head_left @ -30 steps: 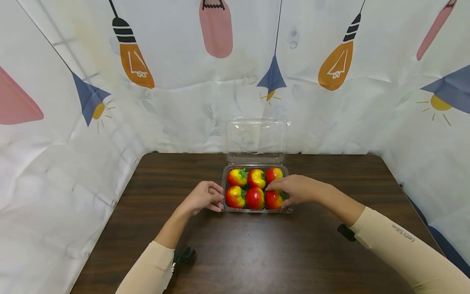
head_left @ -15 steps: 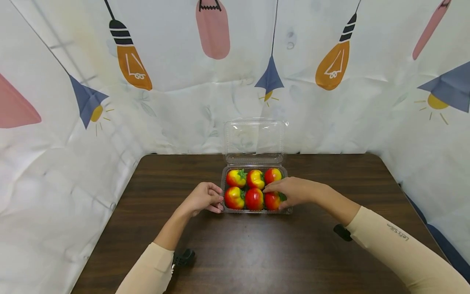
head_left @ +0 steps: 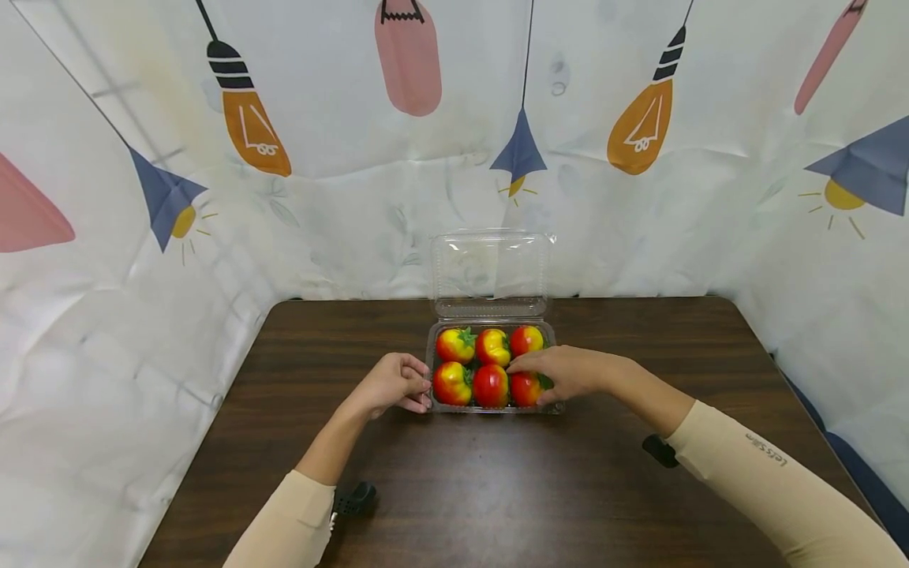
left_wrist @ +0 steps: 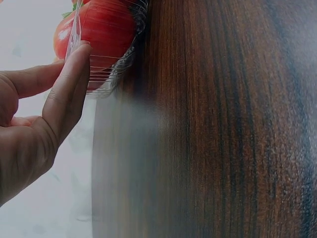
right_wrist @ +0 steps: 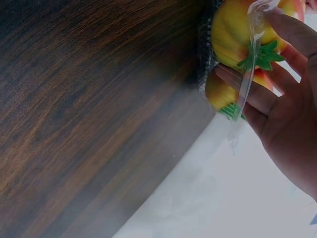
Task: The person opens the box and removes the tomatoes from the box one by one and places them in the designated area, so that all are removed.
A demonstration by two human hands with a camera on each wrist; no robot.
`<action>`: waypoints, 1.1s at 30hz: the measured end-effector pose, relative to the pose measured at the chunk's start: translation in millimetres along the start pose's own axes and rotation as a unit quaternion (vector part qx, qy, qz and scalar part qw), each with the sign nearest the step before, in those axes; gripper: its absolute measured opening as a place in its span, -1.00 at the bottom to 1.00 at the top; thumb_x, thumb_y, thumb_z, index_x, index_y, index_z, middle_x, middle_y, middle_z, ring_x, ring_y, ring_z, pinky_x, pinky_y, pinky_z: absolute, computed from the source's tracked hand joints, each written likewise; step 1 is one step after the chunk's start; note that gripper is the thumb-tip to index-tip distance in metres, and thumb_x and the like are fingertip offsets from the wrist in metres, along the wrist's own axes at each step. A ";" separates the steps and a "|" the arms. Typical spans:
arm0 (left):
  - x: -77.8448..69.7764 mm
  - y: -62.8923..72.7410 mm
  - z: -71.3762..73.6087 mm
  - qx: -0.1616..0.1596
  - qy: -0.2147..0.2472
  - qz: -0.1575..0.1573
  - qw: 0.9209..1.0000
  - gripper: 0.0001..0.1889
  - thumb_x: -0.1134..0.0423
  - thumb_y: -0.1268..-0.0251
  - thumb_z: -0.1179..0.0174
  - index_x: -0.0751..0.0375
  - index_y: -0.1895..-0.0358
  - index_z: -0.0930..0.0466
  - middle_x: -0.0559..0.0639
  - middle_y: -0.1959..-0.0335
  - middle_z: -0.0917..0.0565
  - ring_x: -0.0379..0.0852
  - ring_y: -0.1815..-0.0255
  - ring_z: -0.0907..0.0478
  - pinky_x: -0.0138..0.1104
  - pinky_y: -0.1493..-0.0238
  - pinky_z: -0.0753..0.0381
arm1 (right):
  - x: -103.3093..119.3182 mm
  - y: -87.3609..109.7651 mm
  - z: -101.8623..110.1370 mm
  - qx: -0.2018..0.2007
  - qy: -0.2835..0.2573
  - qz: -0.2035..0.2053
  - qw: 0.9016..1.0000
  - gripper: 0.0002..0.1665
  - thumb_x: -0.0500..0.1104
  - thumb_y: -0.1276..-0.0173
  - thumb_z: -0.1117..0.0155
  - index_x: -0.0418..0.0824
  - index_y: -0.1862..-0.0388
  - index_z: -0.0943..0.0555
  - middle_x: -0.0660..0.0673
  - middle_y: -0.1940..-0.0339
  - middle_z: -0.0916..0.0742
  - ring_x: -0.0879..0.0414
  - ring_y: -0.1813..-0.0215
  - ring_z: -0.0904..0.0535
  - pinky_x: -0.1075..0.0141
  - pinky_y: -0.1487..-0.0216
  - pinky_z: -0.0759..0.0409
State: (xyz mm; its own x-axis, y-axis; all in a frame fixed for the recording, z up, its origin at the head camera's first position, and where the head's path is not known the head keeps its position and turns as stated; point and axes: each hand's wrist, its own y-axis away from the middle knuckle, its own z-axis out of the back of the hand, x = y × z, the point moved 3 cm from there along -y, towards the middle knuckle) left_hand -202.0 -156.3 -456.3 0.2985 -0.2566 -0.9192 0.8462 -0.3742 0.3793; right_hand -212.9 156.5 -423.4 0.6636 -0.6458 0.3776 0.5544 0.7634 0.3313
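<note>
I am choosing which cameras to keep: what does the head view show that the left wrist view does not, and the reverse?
Only the head view shows all six fruits, both sleeves and the orange bulbs on the cloth.

Only the left wrist view shows the ribs on the box's left outer wall.

Both share the left hand at the box, the table and the cloth.

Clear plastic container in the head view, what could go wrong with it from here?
The right hand curls around the front right fruit, right beside the front middle fruit, so it might nudge that neighbour. The left hand touches the left edge of the container; pressing there could flex the plastic. The hinged lid stands open, unheld, and might fall shut.
</note>
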 end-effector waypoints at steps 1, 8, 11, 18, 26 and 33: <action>0.1 0.0 0.1 -0.001 0.000 0.000 1.000 -0.70 0.54 -0.46 -0.16 0.62 -0.13 -0.37 0.30 0.29 -0.75 -0.01 0.42 -0.76 -0.15 0.31 -0.85 | -0.1 -0.2 -0.3 -0.001 0.000 0.001 1.000 -0.20 -0.01 -0.36 -0.48 -0.08 -0.53 -0.41 -0.12 -0.54 -0.50 -0.15 -0.54 -0.42 -0.15 -0.53 -0.42; 0.1 0.0 -0.9 -0.005 0.001 0.005 1.000 -0.74 0.55 -0.46 -0.14 0.59 -0.10 -0.38 0.26 0.33 -0.75 -0.01 0.44 -0.76 -0.14 0.31 -0.85 | -1.4 -0.7 -1.8 -0.005 -0.013 -0.002 1.000 -0.23 -0.02 -0.36 -0.50 -0.06 -0.50 -0.44 -0.05 -0.50 -0.53 -0.06 -0.50 -0.45 -0.06 -0.54 -0.45; -0.5 0.2 -1.4 -0.006 0.001 0.005 1.000 -0.75 0.56 -0.45 -0.14 0.59 -0.09 -0.38 0.24 0.35 -0.74 -0.01 0.45 -0.76 -0.14 0.31 -0.85 | -1.8 -0.6 -1.2 -0.005 -0.021 -0.005 1.000 -0.23 -0.03 -0.35 -0.50 -0.05 -0.49 -0.45 -0.03 -0.49 -0.55 -0.05 -0.48 -0.47 -0.05 -0.53 -0.47; -0.7 -0.3 -1.7 -0.008 0.004 0.007 1.000 -0.75 0.57 -0.43 -0.15 0.59 -0.08 -0.37 0.19 0.40 -0.73 -0.02 0.47 -0.75 -0.15 0.33 -0.85 | -2.5 -0.2 0.5 -0.009 -0.033 -0.002 0.999 -0.25 -0.03 -0.33 -0.52 -0.03 -0.47 -0.48 -0.01 -0.46 -0.57 -0.03 -0.45 -0.50 -0.05 -0.50 -0.50; 0.9 -1.1 -1.2 -0.006 -0.001 0.008 1.000 -0.72 0.56 -0.44 -0.16 0.60 -0.10 -0.36 0.20 0.37 -0.73 -0.03 0.46 -0.75 -0.14 0.31 -0.85 | -1.8 0.7 1.8 -0.017 -0.032 0.003 0.999 -0.25 -0.02 -0.31 -0.54 -0.05 -0.44 -0.50 -0.02 -0.42 -0.60 -0.02 -0.41 -0.53 -0.03 -0.46 -0.55; 0.8 -1.5 -0.7 -0.011 -0.004 0.013 1.000 -0.74 0.55 -0.44 -0.17 0.58 -0.09 -0.38 0.18 0.40 -0.73 -0.03 0.47 -0.75 -0.16 0.33 -0.84 | -2.7 4.1 3.7 -0.026 -0.047 0.014 0.998 -0.26 -0.05 -0.32 -0.53 -0.07 -0.45 -0.50 -0.02 -0.42 -0.60 -0.02 -0.39 -0.54 -0.04 -0.43 -0.57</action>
State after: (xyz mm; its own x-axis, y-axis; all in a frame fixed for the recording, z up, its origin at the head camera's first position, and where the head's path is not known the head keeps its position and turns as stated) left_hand -202.8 -155.3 -457.8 0.3181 -0.2730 -0.9079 0.8477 -0.3470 0.4013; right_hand -214.3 161.3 -419.8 0.6307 -0.6202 0.4664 0.5634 0.7793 0.2743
